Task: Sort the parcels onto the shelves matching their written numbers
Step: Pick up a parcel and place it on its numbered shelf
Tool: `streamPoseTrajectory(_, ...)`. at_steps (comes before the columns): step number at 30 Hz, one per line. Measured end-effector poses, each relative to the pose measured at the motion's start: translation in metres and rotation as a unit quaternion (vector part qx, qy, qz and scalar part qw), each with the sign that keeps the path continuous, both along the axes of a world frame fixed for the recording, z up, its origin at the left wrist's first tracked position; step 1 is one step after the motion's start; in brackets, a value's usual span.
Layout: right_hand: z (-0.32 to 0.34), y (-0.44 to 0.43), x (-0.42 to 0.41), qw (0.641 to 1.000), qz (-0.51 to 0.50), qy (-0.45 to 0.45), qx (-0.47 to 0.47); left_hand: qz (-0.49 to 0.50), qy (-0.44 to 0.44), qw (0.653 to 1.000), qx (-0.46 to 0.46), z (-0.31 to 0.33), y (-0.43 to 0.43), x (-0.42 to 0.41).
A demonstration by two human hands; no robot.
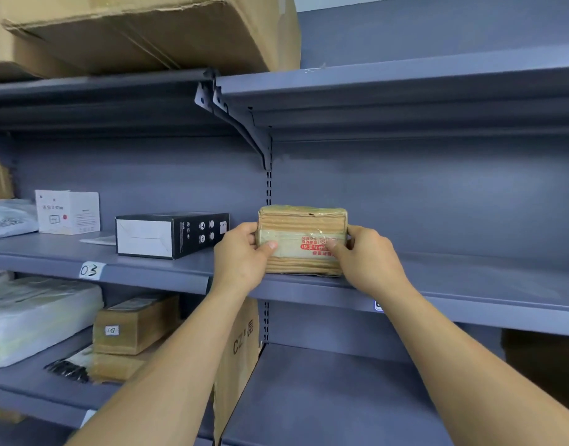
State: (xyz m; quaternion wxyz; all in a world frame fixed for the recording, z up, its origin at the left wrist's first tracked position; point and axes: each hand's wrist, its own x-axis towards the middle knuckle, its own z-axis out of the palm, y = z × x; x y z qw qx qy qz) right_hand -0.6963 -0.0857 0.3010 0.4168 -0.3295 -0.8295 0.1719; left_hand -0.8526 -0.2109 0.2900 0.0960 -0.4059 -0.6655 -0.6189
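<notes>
both hands' fingers (270, 245) curl round the taped parcel (302, 240), standing on the shelf (470, 284).

I count two hands, left hand (241, 255) and right hand (370, 255), with one taped parcel (304, 233) between them. Left of the left hand I see two printed boxes, one black box (180, 235) and one white box (69, 212), plus one number tag (90, 271). Below that hand are two brown cartons, upper carton (138, 323) on lower carton (115, 366).

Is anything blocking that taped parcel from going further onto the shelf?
Nothing visible. Left hand and right hand hold the parcel on the shelf; behind it looks bare, and the black box lies apart, leftward.
</notes>
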Motion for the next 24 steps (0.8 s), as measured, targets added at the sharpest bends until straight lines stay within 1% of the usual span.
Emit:
streamPoseTrajectory(3, 0.004, 0.008, -0.013, 0.999, -0.019, -0.025, -0.008, 0.015, -0.004, 1.000, -0.014, 0.002, 0.009, -0.011)
streamPoseTrajectory(10, 0.013, 0.029, -0.040, 0.996, -0.054, -0.064, -0.036, 0.042, 0.001, 0.996, -0.080, 0.013, 0.035, -0.039)
streamPoseTrajectory(16, 0.019, 0.044, -0.061, 0.994, -0.067, -0.069, -0.059, 0.052, 0.022, 0.990, -0.126, 0.021, 0.052, -0.062)
streamPoseTrajectory(24, 0.018, 0.040, -0.067, 0.991, -0.092, -0.082, -0.053, 0.046, 0.036, 0.989, -0.138, 0.022, 0.048, -0.067)
